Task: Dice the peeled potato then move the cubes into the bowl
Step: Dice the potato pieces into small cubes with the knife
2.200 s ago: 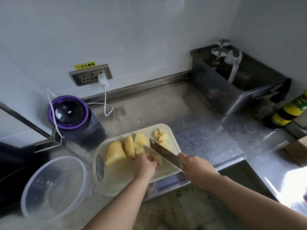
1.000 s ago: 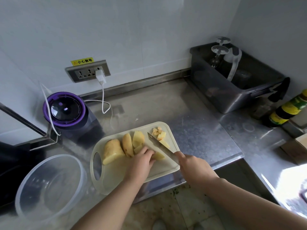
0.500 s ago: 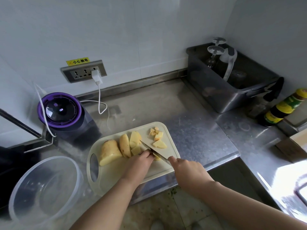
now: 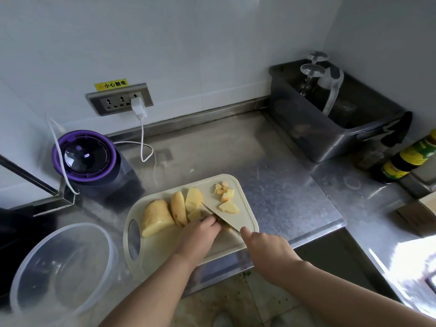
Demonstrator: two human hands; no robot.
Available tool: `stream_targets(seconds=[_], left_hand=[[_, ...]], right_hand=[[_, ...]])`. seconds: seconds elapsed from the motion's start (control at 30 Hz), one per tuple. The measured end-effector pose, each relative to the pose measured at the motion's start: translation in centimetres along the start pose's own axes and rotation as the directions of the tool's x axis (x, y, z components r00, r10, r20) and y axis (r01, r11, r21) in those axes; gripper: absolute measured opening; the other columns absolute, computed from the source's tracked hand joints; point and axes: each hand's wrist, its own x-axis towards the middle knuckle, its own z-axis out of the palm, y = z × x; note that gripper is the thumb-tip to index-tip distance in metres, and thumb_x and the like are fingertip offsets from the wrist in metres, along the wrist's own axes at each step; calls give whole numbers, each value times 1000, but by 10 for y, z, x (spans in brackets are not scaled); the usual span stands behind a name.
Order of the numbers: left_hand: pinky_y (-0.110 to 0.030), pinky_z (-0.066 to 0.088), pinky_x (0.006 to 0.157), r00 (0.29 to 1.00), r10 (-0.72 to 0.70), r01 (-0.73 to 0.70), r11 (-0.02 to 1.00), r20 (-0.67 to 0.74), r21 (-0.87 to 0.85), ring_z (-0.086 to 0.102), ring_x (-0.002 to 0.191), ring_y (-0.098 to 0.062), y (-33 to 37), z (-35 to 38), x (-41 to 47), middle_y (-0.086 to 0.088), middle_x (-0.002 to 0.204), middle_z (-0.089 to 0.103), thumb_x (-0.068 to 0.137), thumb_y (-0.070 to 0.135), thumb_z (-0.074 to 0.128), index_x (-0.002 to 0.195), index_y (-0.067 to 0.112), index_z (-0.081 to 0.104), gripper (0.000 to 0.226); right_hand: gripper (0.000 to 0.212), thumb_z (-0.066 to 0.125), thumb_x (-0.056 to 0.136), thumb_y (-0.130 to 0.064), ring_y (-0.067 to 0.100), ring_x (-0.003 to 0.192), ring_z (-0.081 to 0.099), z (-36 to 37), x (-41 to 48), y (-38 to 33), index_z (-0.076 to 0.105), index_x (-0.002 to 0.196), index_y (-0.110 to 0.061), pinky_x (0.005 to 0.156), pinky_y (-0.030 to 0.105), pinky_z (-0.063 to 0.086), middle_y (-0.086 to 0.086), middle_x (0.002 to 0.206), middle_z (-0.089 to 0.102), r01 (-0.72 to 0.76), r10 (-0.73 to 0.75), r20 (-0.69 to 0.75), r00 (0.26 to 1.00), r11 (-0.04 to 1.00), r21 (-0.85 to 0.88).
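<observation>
The right hand [image 4: 266, 249] has its fingers clenched round the handle of the knife [image 4: 219, 217], whose blade slants down onto the cutting board [image 4: 165, 253]. Just beside the blade, the left hand [image 4: 200, 234] holds down a piece of the potato [image 4: 157, 218] with curled fingers. The rest of it lies in thick slabs to the left. A few cubes [image 4: 225, 193] sit at the board's far corner. The clear bowl [image 4: 66, 274] stands on the counter [image 4: 271, 185], left of the board.

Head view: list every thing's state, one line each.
Clear plastic bowl: empty.
Cream plastic cutting board: carries potato pieces.
Peeled yellow potato: partly diced, large chunks left.
Steel knife: blade down on board.
Left hand: steadies a piece.
Right hand: grips knife handle.
White charger plug: plugged in.
</observation>
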Motion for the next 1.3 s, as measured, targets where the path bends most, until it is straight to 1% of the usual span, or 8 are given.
stream_targets(seconds=[0.23, 0.33, 0.5, 0.67, 0.77, 0.97, 1.2, 1.3], left_hand=[[-18, 43, 41, 1000, -9, 9, 997, 10, -71, 55, 46, -11, -3, 8, -5, 5, 76, 61, 52, 4, 90, 71, 18, 68, 32], [-21, 46, 42, 999, -33, 33, 995, 2, -98, 55, 47, -13, -7, 12, -7, 6, 78, 61, 57, 5, 88, 73, 18, 67, 29], [-28, 57, 52, 996, -85, 82, 987, -13, -136, 64, 61, -15, -14, 15, -11, 4, 83, 64, 69, 7, 84, 80, 17, 71, 19], [-29, 55, 47, 995, -100, 101, 988, 13, -116, 62, 57, -16, -15, 12, -8, 3, 77, 63, 70, 12, 84, 79, 19, 72, 16], [-27, 53, 45, 994, -101, 104, 988, 27, -111, 60, 52, -15, -14, 12, -8, 4, 74, 63, 69, 14, 85, 77, 20, 72, 16], [-26, 50, 41, 998, -60, 63, 996, 36, -67, 57, 47, -17, -15, 12, -6, 1, 70, 64, 60, 8, 89, 70, 17, 72, 22], [-21, 36, 37, 999, -27, 28, 999, 30, -35, 50, 40, -17, -10, -3, -2, 2, 59, 55, 45, 3, 90, 59, 17, 65, 32], [-21, 37, 37, 998, -21, 21, 1000, 54, -14, 51, 42, -14, -8, -7, -3, 5, 60, 57, 44, 6, 91, 61, 19, 67, 33]], right_hand=[[38, 53, 95, -8, 14, 65, 55, -4, 8, 7, 32, 124, -22, 62, 27, 52, 0, 76, 49, -68, 67, 6, 998, 992, 107], [40, 51, 91, -4, 20, 72, 63, -6, 8, 7, 33, 121, -24, 70, 37, 58, 1, 78, 54, -87, 96, -46, 994, 982, 167], [47, 45, 93, 0, 22, 67, 57, -7, -5, 5, 32, 132, -24, 65, 36, 52, 3, 78, 53, -21, 30, -76, 997, 993, 118], [48, 46, 94, 1, 18, 63, 48, -8, -6, -1, 32, 134, -22, 61, 33, 47, 2, 75, 48, 1, 5, -72, 997, 996, 87], [45, 45, 94, 2, 18, 63, 46, -8, -5, -2, 33, 132, -20, 60, 31, 44, 4, 77, 50, -3, 7, -57, 998, 998, 70], [43, 49, 92, 2, 18, 63, 48, -4, 0, -2, 36, 127, -19, 67, 36, 53, 8, 87, 60, 2, -1, -27, 1000, 999, 39], [44, 49, 95, -4, 15, 58, 43, 6, 6, -4, 32, 132, -18, 58, 29, 42, 3, 81, 49, 0, 0, -17, 1000, 1000, 28], [45, 51, 94, -3, 13, 56, 41, 5, 8, -6, 31, 132, -20, 51, 25, 38, 1, 75, 43, -18, 19, -16, 1000, 999, 50]])
